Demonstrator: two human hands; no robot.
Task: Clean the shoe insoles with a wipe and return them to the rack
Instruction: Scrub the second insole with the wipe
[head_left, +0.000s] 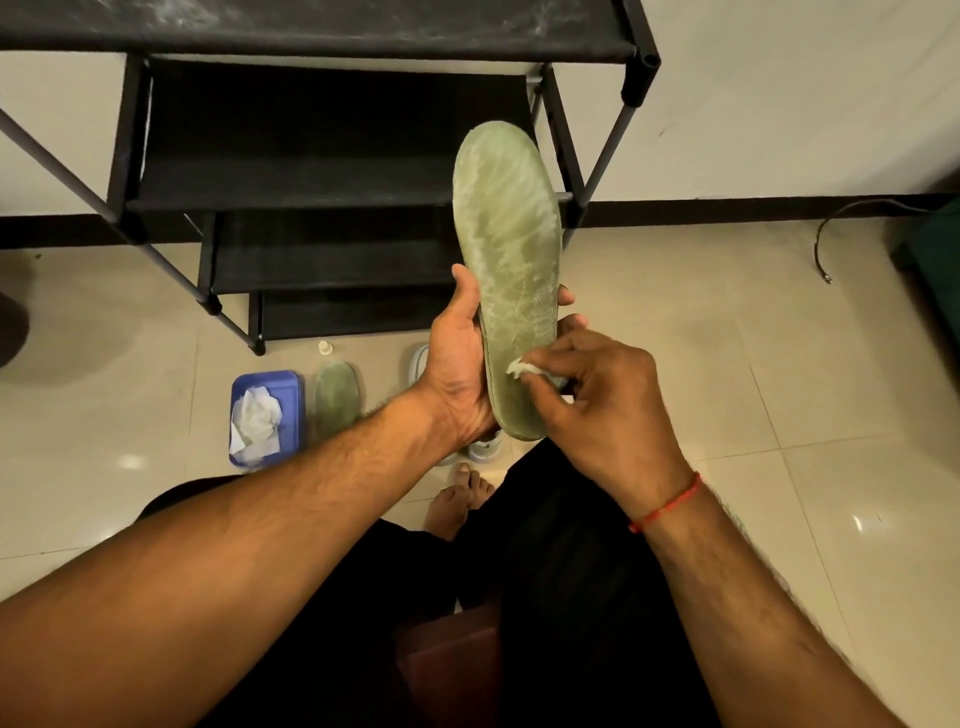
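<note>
Now, wipe (519, 368) on green insole (506, 223).

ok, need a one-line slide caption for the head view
Left hand holds a green insole upright while the right hand rubs its heel end with a wipe, shoe rack behind.

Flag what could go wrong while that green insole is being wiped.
The small crumpled white wipe, pinched by the right hand, sits near the heel; whitish streaks toward the toe of the green foam insole may be missed. The left hand grips just its lower half, so it could flex or slip.
</note>
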